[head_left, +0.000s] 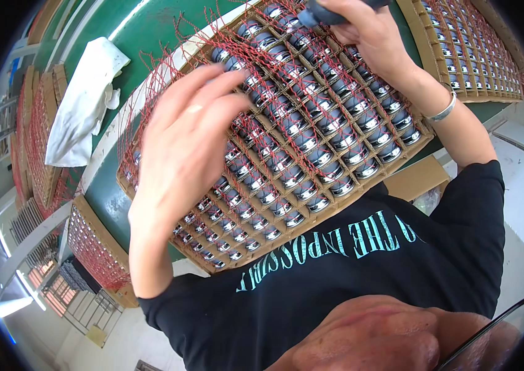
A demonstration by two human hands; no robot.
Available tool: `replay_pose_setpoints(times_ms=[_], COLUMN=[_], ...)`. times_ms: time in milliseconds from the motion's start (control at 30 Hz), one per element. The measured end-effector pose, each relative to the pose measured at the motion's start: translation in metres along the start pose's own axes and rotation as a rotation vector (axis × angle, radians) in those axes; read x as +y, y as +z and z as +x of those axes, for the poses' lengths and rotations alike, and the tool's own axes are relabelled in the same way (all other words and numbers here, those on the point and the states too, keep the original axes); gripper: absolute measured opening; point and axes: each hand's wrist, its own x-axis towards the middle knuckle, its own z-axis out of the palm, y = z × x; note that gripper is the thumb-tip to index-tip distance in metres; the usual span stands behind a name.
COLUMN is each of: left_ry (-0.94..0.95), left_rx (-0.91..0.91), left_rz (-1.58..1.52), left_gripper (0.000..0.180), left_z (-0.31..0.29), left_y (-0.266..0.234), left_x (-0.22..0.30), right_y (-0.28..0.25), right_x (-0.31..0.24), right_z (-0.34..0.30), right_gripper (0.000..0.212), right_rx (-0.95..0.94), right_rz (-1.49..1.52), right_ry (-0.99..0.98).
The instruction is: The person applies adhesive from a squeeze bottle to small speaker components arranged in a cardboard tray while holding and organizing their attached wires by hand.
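A cardboard divider tray in front of me holds rows of round dark parts with shiny metal rims, one to a cell. Twisted red wires run from them and tangle over the tray's far side. Above the tray's left part hovers my left hand, blurred, its fingers apart and nothing visible in them. At the far right side, my right hand is wrapped round a dark handheld tool with a blue-grey end. The picture's top edge cuts the tool off, so its kind is unclear.
A white cloth lies on the green table at the left. Another filled cardboard tray stands at the far right. More trays with red wires are at the left, and an open cardboard box sits near my right side.
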Motion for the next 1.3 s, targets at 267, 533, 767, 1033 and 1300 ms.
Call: replay_pose_setpoints(times_ms=[267,533,767,1033,1300], left_ry=[0.160,0.109,0.118,0.113,0.103], left_rx=[-0.032,-0.061,-0.038,-0.040,-0.047], left_rz=[0.037,0.148,0.191,0.180,0.181], left_gripper=[0.044,0.047,0.043,0.042,0.042], left_z=[0.032,0.016,0.016,0.016,0.018], left_y=[0.033,0.024,0.024,0.025,0.025], left_x=[-0.015,-0.010,-0.009,-0.010,-0.009], right_y=[0.008,0.010,0.012,0.012,0.015], right_x=[-0.004,0.020,0.014,0.007,0.003], right_z=[-0.003,-0.004,-0.005,-0.006,-0.007], right_gripper=[0.027,0.018,0.021,0.023,0.022], right_rx=[0.046,-0.076,-0.222,-0.258,-0.214], right_rz=[0.049,-0.022,-0.056,-0.111,-0.064], right_ry=[0.056,-0.164,-0.072,-0.013,0.008])
